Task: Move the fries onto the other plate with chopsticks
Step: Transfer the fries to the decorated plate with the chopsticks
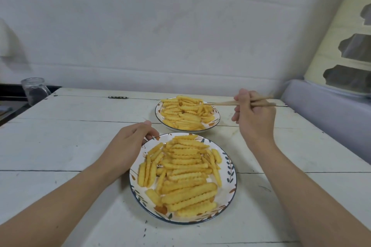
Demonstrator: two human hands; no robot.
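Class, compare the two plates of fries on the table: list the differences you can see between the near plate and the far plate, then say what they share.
The near plate has the left hand at its rim; nothing touches the far plate. The chopsticks in the right hand point over the far plate, not the near plate. Both have a dark rim, leaf pattern and crinkle-cut fries.

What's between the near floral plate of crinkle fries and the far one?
Head view: only bare white plank tabletop separates the near floral plate from the far floral plate. The left hand touches the near rim, off that gap.
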